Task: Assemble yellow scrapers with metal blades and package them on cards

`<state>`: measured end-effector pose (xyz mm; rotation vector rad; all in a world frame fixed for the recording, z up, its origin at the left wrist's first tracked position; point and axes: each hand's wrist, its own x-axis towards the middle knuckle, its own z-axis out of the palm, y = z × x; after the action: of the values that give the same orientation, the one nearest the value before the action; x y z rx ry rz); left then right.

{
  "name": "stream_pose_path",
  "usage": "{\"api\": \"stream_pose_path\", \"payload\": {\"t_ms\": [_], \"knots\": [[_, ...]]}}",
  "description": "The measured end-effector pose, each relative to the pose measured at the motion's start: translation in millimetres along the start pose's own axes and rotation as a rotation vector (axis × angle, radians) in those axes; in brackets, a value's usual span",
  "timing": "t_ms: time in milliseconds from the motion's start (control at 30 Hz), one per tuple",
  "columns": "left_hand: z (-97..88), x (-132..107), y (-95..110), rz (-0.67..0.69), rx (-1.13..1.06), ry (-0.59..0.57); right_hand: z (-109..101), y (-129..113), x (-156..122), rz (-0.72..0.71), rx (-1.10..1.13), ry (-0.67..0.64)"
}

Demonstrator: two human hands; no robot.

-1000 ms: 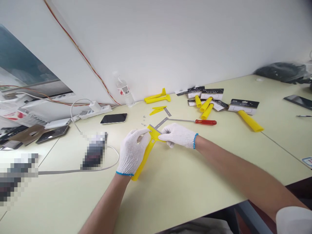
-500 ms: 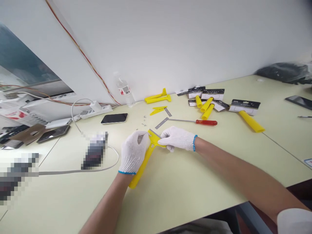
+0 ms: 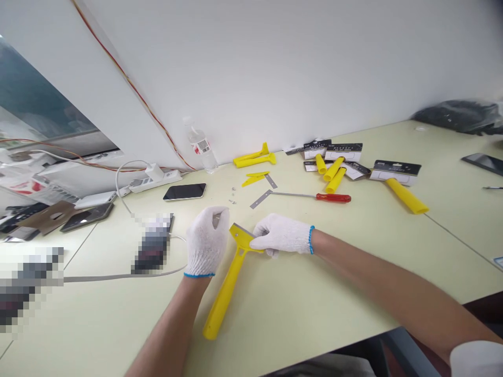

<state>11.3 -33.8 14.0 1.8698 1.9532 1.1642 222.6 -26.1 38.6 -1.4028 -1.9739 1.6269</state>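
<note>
Both my hands wear white knit gloves. My right hand (image 3: 282, 235) pinches the head of a yellow plastic scraper (image 3: 230, 280), whose long handle runs down-left across the pale table (image 3: 314, 293). A thin metal blade shows along the top edge of the scraper's head. My left hand (image 3: 205, 242) is raised just left of the head, with its fingers curled; I cannot make out anything in them. The left hand is not touching the scraper.
A red-handled screwdriver (image 3: 310, 196) and a loose metal blade (image 3: 260, 199) lie behind my hands, with tiny screws (image 3: 232, 199). Further back are yellow scraper parts (image 3: 254, 156), packaged scrapers (image 3: 396, 180), a black phone (image 3: 184, 191), a water bottle (image 3: 199, 144) and a power strip (image 3: 153, 179).
My left hand has let go of the scraper's handle and moved left. The scraper has come nearer to me, its handle now lying on the table, with my right hand still on its head.
</note>
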Motion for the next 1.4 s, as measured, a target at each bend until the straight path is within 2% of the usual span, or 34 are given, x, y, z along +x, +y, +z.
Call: {"api": "stream_pose_path", "payload": {"t_ms": [100, 167, 200, 333, 400, 500, 600, 800, 967, 1100, 1233, 1400], "knots": [[-6.5, 2, -1, 0.008, -0.038, -0.006, -3, 0, 1, 0.002, 0.027, 0.077], [-9.7, -1, 1, 0.062, -0.024, -0.027, -7, 1, 2, 0.027, 0.045, 0.128], [-10.7, -3, 4, 0.129, 0.0, -0.052, -9, 1, 3, 0.037, 0.053, 0.144], [-9.8, -13, 13, 0.534, 0.232, -0.195, -16, 5, 6, 0.005, 0.125, 0.174], [-6.7, -17, 15, 0.604, 0.343, -0.221, -17, 7, 7, -0.016, 0.163, 0.174], [-1.1, -21, 14, 0.558, 0.412, -0.219, -19, 11, 8, -0.005, 0.205, 0.158], [3.1, -24, 13, 0.52, 0.386, -0.221, -18, 13, 9, -0.01, 0.25, 0.127], [5.9, -25, 14, 0.529, 0.42, -0.277, -15, 14, 12, 0.001, 0.309, 0.127], [7.6, -26, 9, 0.571, 0.381, -0.227, -13, 19, 17, 0.017, 0.373, 0.136], [9.6, -26, 7, 0.612, 0.426, -0.23, -12, 28, 23, 0.01, 0.487, 0.103], [12.5, -26, 8, 0.573, 0.547, -0.228, -12, 34, 26, 0.005, 0.619, 0.035], [15.0, -25, 1, 0.56, 0.455, -0.191, -10, 33, 27, -0.021, 0.778, 0.0]]}}
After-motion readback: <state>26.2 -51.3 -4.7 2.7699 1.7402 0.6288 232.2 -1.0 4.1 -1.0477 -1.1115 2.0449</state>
